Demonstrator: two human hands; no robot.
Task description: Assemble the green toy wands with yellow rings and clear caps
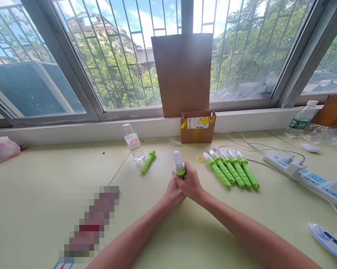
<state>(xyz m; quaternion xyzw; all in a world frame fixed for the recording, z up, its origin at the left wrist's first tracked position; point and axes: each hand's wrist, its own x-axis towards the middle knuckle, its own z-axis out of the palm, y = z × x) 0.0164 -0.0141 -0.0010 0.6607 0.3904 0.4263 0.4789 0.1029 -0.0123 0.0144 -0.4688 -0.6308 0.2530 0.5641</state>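
A green-handled stick with a clear cap stands nearly upright in the middle of the table, cap upward. My left hand is wrapped round its lower part, mostly hidden behind my right hand. My right hand closes round the stick just below the clear cap, its fingers pressed at the green collar. To the right, several matching capped sticks lie side by side. A green stick without a clear cap lies to the left. A yellow ring rests near my right hand, and a small clear plastic piece lies farther back.
A water bottle stands at the back left, an open cardboard box at the back middle. On the right are a power strip with cables, another bottle and a white oval device. A pixelated patch covers something at left.
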